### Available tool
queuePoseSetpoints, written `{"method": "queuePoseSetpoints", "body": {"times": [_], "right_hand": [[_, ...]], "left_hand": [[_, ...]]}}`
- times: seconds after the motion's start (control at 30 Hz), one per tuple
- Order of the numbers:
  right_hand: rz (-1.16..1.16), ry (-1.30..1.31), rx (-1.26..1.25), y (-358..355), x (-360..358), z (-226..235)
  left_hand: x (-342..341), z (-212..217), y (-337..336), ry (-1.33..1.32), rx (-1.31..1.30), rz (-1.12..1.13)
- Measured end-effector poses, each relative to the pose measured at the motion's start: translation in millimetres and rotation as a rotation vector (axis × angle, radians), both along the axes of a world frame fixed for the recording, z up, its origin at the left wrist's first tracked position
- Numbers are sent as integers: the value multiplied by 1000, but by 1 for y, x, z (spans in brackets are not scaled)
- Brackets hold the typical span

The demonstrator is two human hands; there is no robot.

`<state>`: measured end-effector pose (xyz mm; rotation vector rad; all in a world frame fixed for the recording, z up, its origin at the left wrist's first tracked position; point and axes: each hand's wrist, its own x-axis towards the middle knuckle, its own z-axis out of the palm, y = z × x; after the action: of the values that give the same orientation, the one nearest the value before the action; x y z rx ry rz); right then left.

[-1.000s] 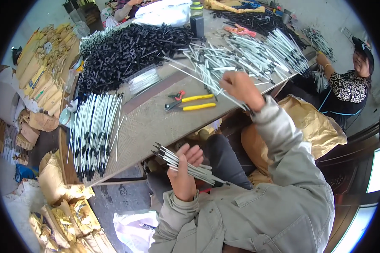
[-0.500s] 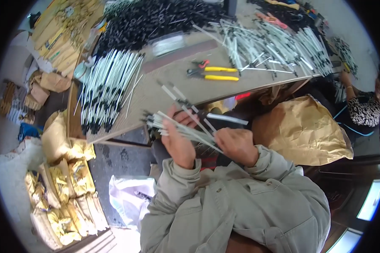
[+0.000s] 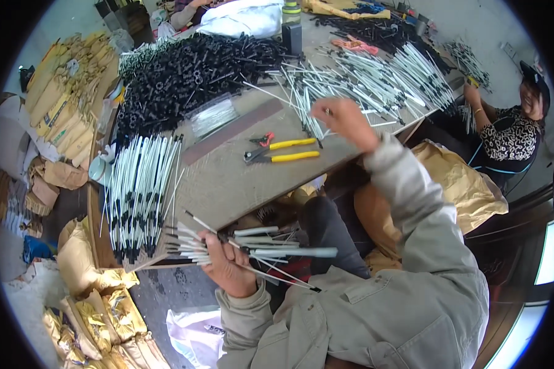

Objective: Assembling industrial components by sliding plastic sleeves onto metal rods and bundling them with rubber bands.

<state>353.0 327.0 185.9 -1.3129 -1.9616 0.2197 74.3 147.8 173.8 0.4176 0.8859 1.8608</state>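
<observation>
My left hand is closed round a bundle of white rods with black fittings, held over my lap near the table's front edge. The rods stick out on both sides of the fist, and one thin rod slants across the others. My right hand is raised at the near edge of a loose heap of similar white rods on the table. Its fingers are curled together; what they hold, if anything, is hidden. Between the hands, yellow-handled pliers lie on the table.
Neatly stacked white rods lie at the table's left, below a large heap of black plastic parts. A clear packet lies beside a brown strip. Brown paper is at my right, near a seated person. Packed bags stand lower left.
My right hand has left the bundle and reached up and forward to the rod heap. My left hand keeps the bundle, now lower and further left. The view has shifted.
</observation>
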Motion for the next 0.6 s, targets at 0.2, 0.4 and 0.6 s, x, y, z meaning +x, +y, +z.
{"method": "queuePoseSetpoints", "body": {"times": [0.2,0.4,0.6], "right_hand": [[-406,-506,-53,133,23,-29],[-485,-400,99,157,18,-23],[-401,194,595,108,21,70]], "left_hand": [[-25,-7,-13,-5,273,-236],[-18,-8,-21,118,335,-456],[16,-15,-27,236,121,-589]]}}
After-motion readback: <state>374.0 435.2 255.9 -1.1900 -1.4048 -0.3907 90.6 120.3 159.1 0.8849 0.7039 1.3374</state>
